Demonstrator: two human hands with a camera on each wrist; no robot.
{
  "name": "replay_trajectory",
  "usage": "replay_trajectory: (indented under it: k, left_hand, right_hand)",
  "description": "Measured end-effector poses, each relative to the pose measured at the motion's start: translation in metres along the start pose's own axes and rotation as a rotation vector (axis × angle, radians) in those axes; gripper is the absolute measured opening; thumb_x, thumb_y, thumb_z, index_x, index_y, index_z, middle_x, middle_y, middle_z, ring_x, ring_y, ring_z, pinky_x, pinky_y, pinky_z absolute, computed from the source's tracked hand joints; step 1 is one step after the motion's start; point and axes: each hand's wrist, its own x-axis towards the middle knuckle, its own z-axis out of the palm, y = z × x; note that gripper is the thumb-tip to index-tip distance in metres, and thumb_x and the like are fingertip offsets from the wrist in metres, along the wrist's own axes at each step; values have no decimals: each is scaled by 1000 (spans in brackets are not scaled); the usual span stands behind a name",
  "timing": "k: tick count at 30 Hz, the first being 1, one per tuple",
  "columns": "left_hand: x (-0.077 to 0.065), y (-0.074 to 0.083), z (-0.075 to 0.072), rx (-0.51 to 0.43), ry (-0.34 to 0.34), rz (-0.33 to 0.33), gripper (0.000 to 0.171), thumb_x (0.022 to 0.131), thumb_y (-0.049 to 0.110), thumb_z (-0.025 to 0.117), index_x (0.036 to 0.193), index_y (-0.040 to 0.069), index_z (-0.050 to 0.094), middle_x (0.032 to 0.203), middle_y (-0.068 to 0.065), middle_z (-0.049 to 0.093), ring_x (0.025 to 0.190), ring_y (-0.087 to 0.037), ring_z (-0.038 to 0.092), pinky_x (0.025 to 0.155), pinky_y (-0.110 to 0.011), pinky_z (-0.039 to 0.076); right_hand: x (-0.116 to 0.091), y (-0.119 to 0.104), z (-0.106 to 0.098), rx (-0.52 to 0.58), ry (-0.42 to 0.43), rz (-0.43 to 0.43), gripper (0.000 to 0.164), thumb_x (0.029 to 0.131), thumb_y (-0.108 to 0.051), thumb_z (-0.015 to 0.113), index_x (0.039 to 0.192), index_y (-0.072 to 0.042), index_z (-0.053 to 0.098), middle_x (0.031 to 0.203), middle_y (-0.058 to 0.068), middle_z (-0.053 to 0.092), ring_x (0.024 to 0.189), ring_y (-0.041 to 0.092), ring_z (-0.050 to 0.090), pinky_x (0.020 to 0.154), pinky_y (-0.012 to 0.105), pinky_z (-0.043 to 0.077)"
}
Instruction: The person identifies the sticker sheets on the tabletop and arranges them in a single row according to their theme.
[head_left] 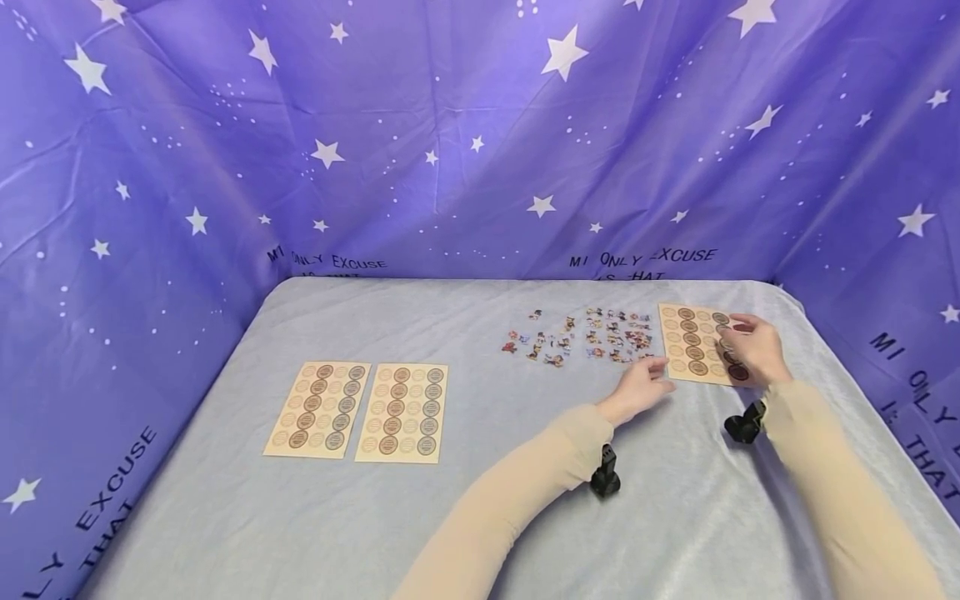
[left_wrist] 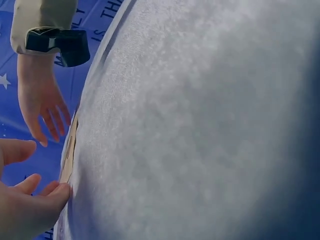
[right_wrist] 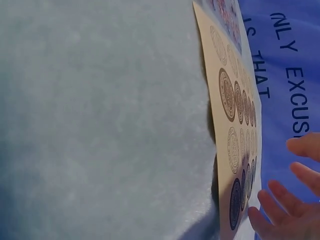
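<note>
Your left hand (head_left: 634, 392) is relaxed by the sheet (head_left: 699, 343), your right hand (head_left: 757, 350) spread over it; smooth the near edge flat.

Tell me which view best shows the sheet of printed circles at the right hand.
The head view: the sheet of printed circles shows face-up there, its right side partly hidden by the right hand. The right wrist view is closer but steeply slanted and cropped below; the left wrist view shows just a thin strip.
</note>
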Motion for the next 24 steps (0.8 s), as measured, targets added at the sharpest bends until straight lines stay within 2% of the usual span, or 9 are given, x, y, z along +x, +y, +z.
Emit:
replay_trajectory:
  k: [2,4,7,10,13,15,17,20,24]
  left_hand:
    - [2,0,3,-18,14,-15,43,80,4,61,122,7,51,118,-3,54,109,-13,51,84,-17,43]
    - [5,-1,5,-41,31,-40,43,80,3,62,121,7,52,117,-3,55,108,-12,51,84,-17,44]
    - [9,-1,9,-69,64,-76,41,78,2,63,118,6,54,112,-3,57,105,-12,53,82,-17,45]
    - [12,-1,12,-58,99,-98,40,77,1,64,116,7,55,108,-2,59,100,-12,55,79,-17,45]
    - [13,1,14,-33,126,-110,41,76,1,64,116,7,56,105,-1,59,95,-11,56,76,-16,45]
    - [13,3,15,-20,140,-114,41,76,1,64,116,6,56,104,0,59,93,-10,56,75,-16,45]
    - [12,6,14,-15,148,-120,41,76,1,64,116,6,55,103,0,59,92,-10,56,74,-15,45]
    - [11,9,14,-29,153,-131,41,77,0,63,117,5,55,104,-1,59,91,-11,57,73,-17,45]
    - [11,10,15,-46,160,-151,40,78,-1,62,116,5,56,105,-1,60,91,-12,58,73,-17,46]
  right_hand:
    - [2,0,0,8,-3,21,54,87,-22,46,128,12,35,118,37,42,103,39,45,85,38,39]
    - [5,1,0,8,-8,35,55,87,-22,46,129,12,33,120,38,39,109,44,40,91,49,34]
    - [7,3,-1,-15,-19,37,57,87,-21,46,129,13,31,119,40,38,110,46,38,94,52,30]
    - [8,4,-2,-45,-37,32,58,87,-22,46,129,15,30,116,39,40,102,43,44,86,46,38]
    - [9,7,-4,-20,-73,53,61,86,-24,47,129,16,27,114,38,40,77,22,55,68,31,47]
    - [10,9,-5,45,-109,89,64,86,-22,48,131,16,23,115,37,39,63,8,54,54,25,48]
    - [11,11,-6,102,-134,117,65,85,-19,48,131,16,19,117,36,37,53,-1,50,46,24,49]
    - [11,13,-8,105,-140,124,64,84,-17,49,130,17,20,118,37,37,52,-5,49,46,22,48]
    - [11,15,-12,15,-141,102,62,84,-17,49,128,20,25,117,39,38,57,-9,43,49,12,41]
